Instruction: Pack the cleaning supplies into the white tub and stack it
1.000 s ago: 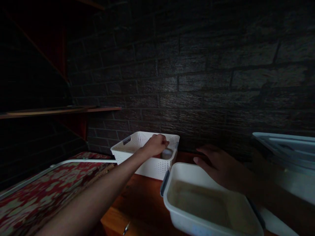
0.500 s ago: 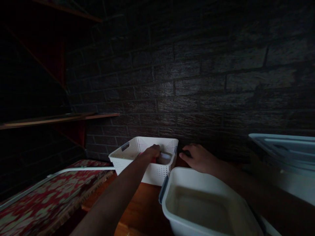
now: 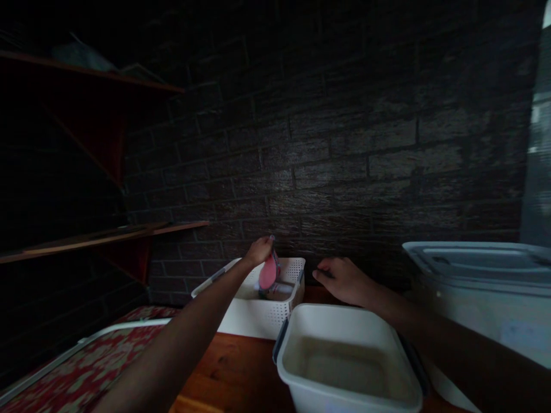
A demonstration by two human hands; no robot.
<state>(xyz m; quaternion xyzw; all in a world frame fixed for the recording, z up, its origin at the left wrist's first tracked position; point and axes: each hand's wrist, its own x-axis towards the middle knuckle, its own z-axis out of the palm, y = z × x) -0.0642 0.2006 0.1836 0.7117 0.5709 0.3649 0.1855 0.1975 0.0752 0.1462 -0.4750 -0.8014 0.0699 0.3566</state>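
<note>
My left hand point(image 3: 259, 250) is raised over the white perforated basket point(image 3: 245, 312) and pinches a flat pink object point(image 3: 268, 272) that hangs down into it. Something pale lies in the basket's right end, too dim to name. My right hand point(image 3: 340, 279) rests with curled fingers on the wooden surface behind the plain white tub point(image 3: 346, 358), just right of the basket. Whether it holds anything is hidden in the dark.
A dark brick wall point(image 3: 327, 149) stands close behind. Wooden shelves point(image 3: 107, 235) run along the left. A red patterned cloth with a white rim point(image 3: 73, 367) lies at lower left. A large lidded white bin point(image 3: 482, 287) sits at right.
My left hand dipped into the basket and has come up holding the pink object. My right hand moved left toward the basket and curled. The view tilted upward.
</note>
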